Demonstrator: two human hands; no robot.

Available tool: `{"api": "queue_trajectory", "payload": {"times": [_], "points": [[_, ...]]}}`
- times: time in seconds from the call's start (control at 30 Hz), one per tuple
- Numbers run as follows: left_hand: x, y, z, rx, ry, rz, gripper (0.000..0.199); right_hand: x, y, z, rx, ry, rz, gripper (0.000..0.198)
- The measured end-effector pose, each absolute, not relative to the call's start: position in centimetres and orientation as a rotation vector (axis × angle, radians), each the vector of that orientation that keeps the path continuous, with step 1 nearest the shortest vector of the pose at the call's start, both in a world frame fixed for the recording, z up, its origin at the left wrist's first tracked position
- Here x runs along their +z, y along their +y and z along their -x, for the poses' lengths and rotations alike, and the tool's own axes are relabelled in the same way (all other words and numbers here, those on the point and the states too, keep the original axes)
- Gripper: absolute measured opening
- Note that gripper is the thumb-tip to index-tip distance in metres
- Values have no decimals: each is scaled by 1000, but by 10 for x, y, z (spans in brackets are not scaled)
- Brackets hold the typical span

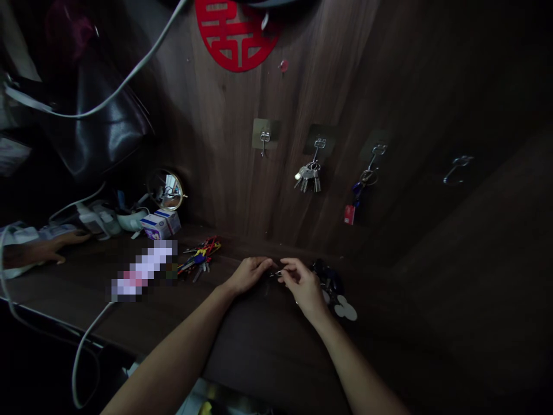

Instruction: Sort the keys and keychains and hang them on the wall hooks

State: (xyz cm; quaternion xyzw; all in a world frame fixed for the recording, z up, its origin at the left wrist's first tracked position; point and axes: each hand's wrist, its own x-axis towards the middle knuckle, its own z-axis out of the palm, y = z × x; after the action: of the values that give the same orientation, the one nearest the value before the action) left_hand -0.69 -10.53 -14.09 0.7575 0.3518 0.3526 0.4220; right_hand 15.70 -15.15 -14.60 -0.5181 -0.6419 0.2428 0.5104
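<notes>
My right hand is pinching a small, shiny metal piece low over the dark wooden shelf; its exact kind is too small to make out. My left hand lies just to the left, fingers closed together, thumb tip close to that piece. What it holds, if anything, is hidden. Beside my right wrist rests a dark bundle with pale rounded discs. To the left of my left hand lies a pile of keys with red, yellow and blue parts.
Wall hooks hold a bunch of keys and a key ring with a red tag. Leftward are a blurred-out lit phone on a white cable, small boxes, a round mirror and another person's hand.
</notes>
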Motion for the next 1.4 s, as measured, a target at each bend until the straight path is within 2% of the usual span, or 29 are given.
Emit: {"api": "queue_trajectory", "payload": {"times": [0.13, 0.37, 0.8, 1.1, 1.4], "points": [[-137, -112, 5, 805, 799, -1840, 43, -145, -148, -158, 740, -1346, 1186, 22], [-141, -115, -1, 745, 637, -1594, 33, -139, -147, -159, 819, -1184, 1159, 28], [-130, -117, -5, 866, 546, -1186, 31, -127, -153, -161, 959, -1277, 1088, 29], [-134, -120, -6, 691, 424, -1000, 33, -129, -151, -158, 1043, -1232, 985, 21], [-134, -122, -5, 573, 399, -912, 36, -130, -148, -160, 981, -968, 1036, 28]]}}
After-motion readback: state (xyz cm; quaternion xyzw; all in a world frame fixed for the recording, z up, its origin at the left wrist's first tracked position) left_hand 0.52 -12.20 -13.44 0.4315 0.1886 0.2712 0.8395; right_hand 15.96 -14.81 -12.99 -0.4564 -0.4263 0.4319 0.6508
